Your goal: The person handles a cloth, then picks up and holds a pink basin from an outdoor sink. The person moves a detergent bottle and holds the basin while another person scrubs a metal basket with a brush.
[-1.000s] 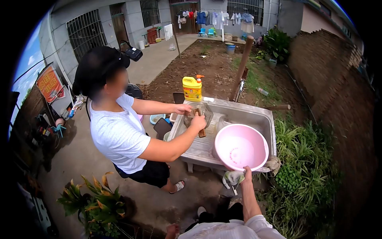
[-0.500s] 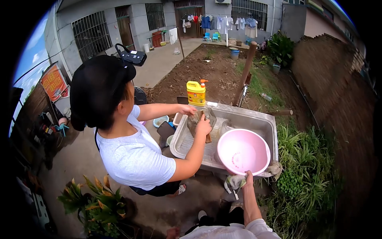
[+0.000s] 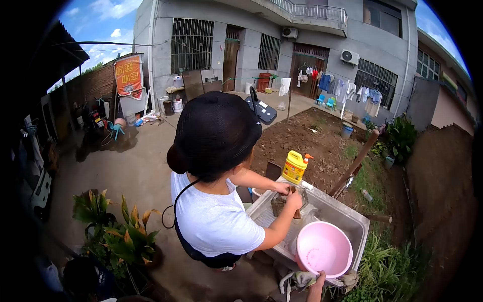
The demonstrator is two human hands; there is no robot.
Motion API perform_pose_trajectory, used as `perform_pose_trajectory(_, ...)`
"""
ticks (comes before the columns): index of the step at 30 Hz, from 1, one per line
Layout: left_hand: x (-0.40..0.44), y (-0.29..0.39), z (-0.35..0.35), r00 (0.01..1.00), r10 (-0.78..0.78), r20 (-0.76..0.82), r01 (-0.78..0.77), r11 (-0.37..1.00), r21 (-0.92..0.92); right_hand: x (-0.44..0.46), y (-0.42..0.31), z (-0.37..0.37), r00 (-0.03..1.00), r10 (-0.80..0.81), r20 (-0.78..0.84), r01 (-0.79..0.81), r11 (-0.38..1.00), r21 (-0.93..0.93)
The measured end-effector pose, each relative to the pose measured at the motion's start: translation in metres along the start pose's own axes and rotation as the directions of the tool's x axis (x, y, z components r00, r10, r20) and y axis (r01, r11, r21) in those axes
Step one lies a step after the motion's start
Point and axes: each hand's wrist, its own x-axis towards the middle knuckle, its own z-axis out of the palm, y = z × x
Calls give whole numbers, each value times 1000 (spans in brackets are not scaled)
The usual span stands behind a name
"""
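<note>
Pink basin (image 3: 324, 245) appears lower in view; right hand (image 3: 318, 282) still grips it.

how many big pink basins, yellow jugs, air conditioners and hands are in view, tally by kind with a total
Big pink basin: 1
Yellow jug: 1
Air conditioners: 2
Hands: 3 (the wearer's right hand, the other person's left hand and right hand)
Total: 7
</note>
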Motion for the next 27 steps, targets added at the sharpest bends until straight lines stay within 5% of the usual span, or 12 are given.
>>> perform_pose_trajectory(1, -8, 21, 9, 983, -143, -119, 129, 985, -118, 1, 0, 0, 1000, 5, 1, -5, 1000, -3)
perform_pose_trajectory(3, 22, -31, -5, 982, -183, -44, 187, 915, 358, -3, -3, 2, 1000, 16, 2, -16, 1000, -11)
perform_pose_trajectory(5, 43, -67, -9, 986, -136, 96, 15, 647, 763, -9, -4, 9, 1000, 24, 4, -24, 999, -21)
perform_pose_trajectory(9, 50, -74, -1, 984, -147, 100, -47, 325, 944, 4, -6, 1, 998, -38, -43, 34, 995, -92)
perform_pose_trajectory(10, 52, -72, -1, 984, -148, 98, -44, 333, 942, 7, -7, 2, 998, -38, -42, 33, 994, -100)
perform_pose_trajectory(12, 52, -70, -1, 912, -408, 34, 198, 512, 836, 9, -7, 0, 997, -64, -30, 62, 995, -84)
perform_pose_trajectory(16, 54, -80, 0, 952, -296, 75, 55, 406, 912, 10, -6, 0, 995, -90, -42, 88, 995, -51)
perform_pose_trajectory(17, 56, -80, 2, 970, -243, 4, 161, 655, 738, 8, -7, 2, 994, -88, -58, 85, 995, -51)
perform_pose_trajectory(19, 52, -74, -2, 952, -305, -11, 185, 548, 816, -1, -9, 9, 997, -59, -52, 54, 995, -85)
perform_pose_trajectory(22, 58, -19, 7, 936, -334, -110, 310, 637, 706, 12, -8, -3, 999, -34, -17, 33, 999, -41)
perform_pose_trajectory(24, 68, 16, 16, 948, -255, -190, 315, 833, 455, -4, -11, 13, 991, -3, -136, -5, 998, -55)
perform_pose_trajectory(27, 79, 134, 50, 978, -210, -1, 186, 862, 472, 9, -12, 4, 974, -12, -225, 2, 999, -46)
